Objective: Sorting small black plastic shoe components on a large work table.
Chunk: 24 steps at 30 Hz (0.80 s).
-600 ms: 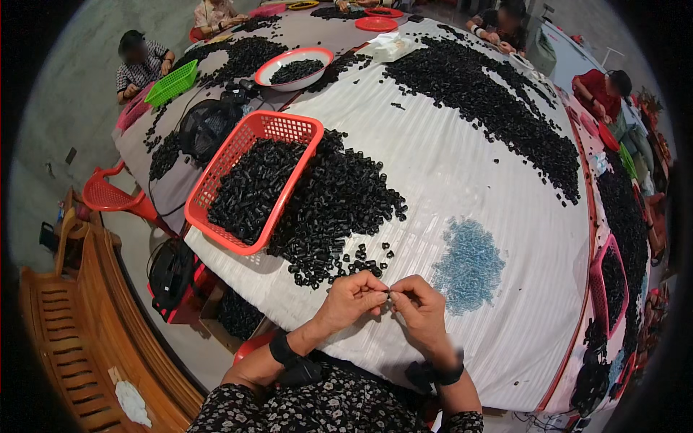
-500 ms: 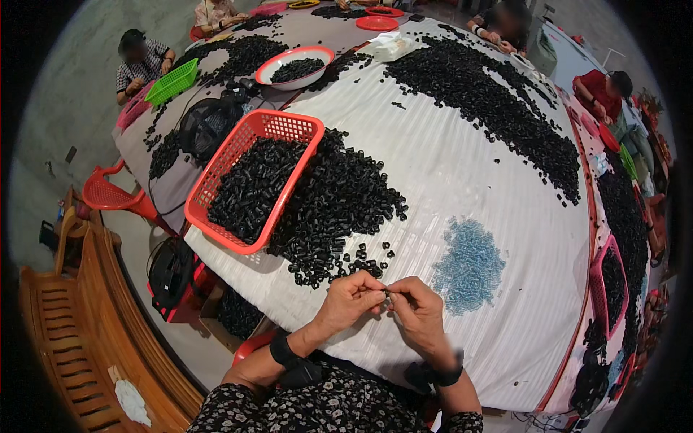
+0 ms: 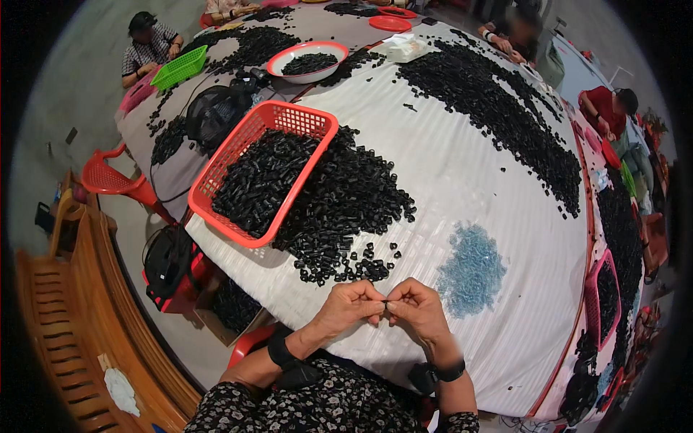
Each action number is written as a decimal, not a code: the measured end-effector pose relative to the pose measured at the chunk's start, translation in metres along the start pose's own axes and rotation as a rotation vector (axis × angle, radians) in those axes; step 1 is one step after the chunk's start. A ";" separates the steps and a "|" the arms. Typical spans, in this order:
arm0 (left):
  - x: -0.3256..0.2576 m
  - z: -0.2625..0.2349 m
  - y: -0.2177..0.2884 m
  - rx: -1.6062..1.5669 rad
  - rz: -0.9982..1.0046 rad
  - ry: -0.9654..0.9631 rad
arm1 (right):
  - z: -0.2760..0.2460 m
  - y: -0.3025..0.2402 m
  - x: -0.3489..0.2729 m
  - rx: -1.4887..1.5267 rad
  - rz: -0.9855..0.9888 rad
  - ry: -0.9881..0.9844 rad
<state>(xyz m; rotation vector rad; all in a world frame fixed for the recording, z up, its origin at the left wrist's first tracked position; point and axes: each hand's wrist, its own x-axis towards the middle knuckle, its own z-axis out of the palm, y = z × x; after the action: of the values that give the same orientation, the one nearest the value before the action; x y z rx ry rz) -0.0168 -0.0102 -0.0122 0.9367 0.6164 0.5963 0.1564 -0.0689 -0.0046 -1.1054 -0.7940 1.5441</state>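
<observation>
Your left hand (image 3: pixel 349 306) and right hand (image 3: pixel 419 309) meet fingertip to fingertip just above the near edge of the white table cover (image 3: pixel 462 166), and between them they pinch one small black part (image 3: pixel 386 305); the fingers of both hands are curled in and pressed together around it, so only a sliver of the part shows and you cannot tell its shape. A dark band sits on your left wrist and a dark watch (image 3: pixel 447 373) on your right. Just beyond your fingertips lies a loose scatter of the same black pieces (image 3: pixel 361 267), which thickens farther out into a big heap (image 3: pixel 346 195) spilling against the side of a red plastic basket (image 3: pixel 238 155) that is itself filled with them; the basket is ahead of your left hand and off to its left. Ahead of your right hand and slightly to its right, near but not touching, is a flat patch of small pale blue pieces (image 3: pixel 471 270). Well beyond both hands, a long band of black parts (image 3: pixel 498 108) crosses the far side of the table. A black bag (image 3: pixel 170 263) rests on the floor to the left of your left forearm, below the table's edge. Other people sit at the far rim of the table.
</observation>
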 end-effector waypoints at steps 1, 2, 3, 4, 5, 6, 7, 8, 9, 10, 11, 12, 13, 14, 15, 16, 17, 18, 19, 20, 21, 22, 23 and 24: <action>0.000 -0.002 -0.001 0.014 -0.008 -0.026 | -0.001 0.001 0.000 0.024 0.008 -0.026; 0.000 -0.004 -0.002 0.027 -0.016 -0.052 | -0.001 0.002 0.000 0.047 0.017 -0.052; -0.001 -0.005 -0.003 0.021 -0.014 -0.048 | 0.000 0.001 0.001 0.043 0.022 -0.055; -0.001 -0.006 -0.004 0.000 -0.024 -0.062 | 0.000 0.000 0.001 0.039 0.050 -0.069; -0.002 -0.007 -0.005 -0.021 -0.035 -0.077 | 0.000 -0.001 0.001 0.034 0.079 -0.082; -0.001 -0.009 -0.006 -0.028 -0.032 -0.077 | 0.000 -0.001 0.001 0.028 0.082 -0.082; 0.000 -0.011 -0.007 -0.087 -0.038 -0.114 | -0.001 -0.002 0.001 0.013 0.121 -0.087; 0.001 -0.013 -0.008 -0.146 -0.043 -0.152 | -0.001 -0.003 0.002 -0.003 0.160 -0.091; 0.002 -0.014 -0.009 -0.153 -0.040 -0.151 | 0.000 -0.007 0.002 -0.009 0.165 -0.091; 0.003 -0.015 -0.010 -0.184 -0.055 -0.205 | 0.002 -0.013 0.003 -0.083 0.124 -0.062; 0.004 -0.016 -0.011 -0.215 -0.069 -0.258 | 0.003 -0.019 0.005 -0.158 0.084 -0.033; 0.004 -0.017 -0.013 -0.222 -0.067 -0.261 | -0.003 -0.022 0.007 -0.303 0.042 0.013; 0.005 -0.017 -0.015 -0.232 -0.080 -0.311 | 0.000 -0.030 0.010 -0.389 0.003 0.111; 0.005 -0.017 -0.017 -0.242 -0.093 -0.361 | -0.002 -0.031 0.016 -0.505 -0.052 0.169; 0.005 -0.016 -0.018 -0.247 -0.090 -0.366 | -0.007 -0.032 0.021 -0.621 -0.108 0.229; 0.005 -0.016 -0.019 -0.275 -0.097 -0.398 | -0.010 -0.036 0.027 -0.796 -0.148 0.276; 0.004 -0.015 -0.020 -0.302 -0.103 -0.431 | -0.009 -0.038 0.034 -0.802 -0.149 0.278; 0.004 -0.016 -0.020 -0.305 -0.097 -0.428 | -0.005 -0.039 0.043 -0.955 -0.268 0.307; 0.004 -0.017 -0.020 -0.292 -0.101 -0.424 | -0.003 -0.038 0.052 -1.105 -0.391 0.334; 0.004 -0.018 -0.020 -0.277 -0.104 -0.419 | -0.005 -0.032 0.062 -1.183 -0.409 0.314; 0.004 -0.019 -0.020 -0.280 -0.099 -0.419 | -0.003 -0.031 0.068 -1.187 -0.411 0.311; 0.003 -0.019 -0.020 -0.281 -0.104 -0.417 | 0.000 -0.030 0.073 -1.270 -0.383 0.296; 0.003 -0.020 -0.021 -0.281 -0.109 -0.414 | 0.001 -0.029 0.078 -1.353 -0.355 0.281; 0.003 -0.020 -0.021 -0.282 -0.104 -0.408 | 0.003 -0.028 0.082 -1.322 -0.335 0.275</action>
<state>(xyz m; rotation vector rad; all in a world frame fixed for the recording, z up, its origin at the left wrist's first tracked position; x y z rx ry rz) -0.0248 -0.0072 -0.0400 0.7265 0.2054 0.3707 0.1599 0.0177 0.0014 -1.8926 -1.7657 0.4186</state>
